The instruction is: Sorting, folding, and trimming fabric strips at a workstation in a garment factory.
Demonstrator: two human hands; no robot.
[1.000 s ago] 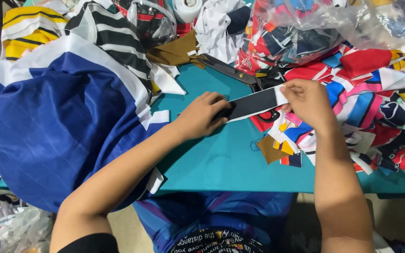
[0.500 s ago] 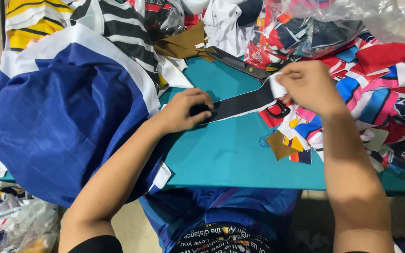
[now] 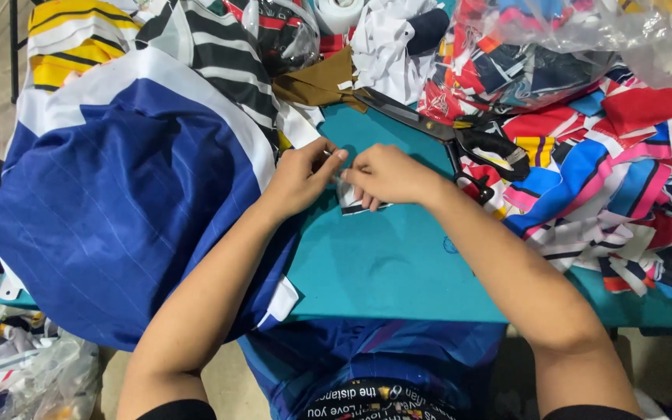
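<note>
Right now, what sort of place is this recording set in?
Probably a garment or sewing workshop. A teal table is heaped with striped fabric scraps, large scissors lie nearby, and both hands pinch a small fabric piece.

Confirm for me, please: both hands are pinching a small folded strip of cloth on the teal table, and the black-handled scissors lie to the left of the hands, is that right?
Not quite. The head view shows the scissors lying to the right of the hands, by the pile of coloured scraps. The rest holds: the left hand and right hand pinch the small folded strip on the teal table.
</note>
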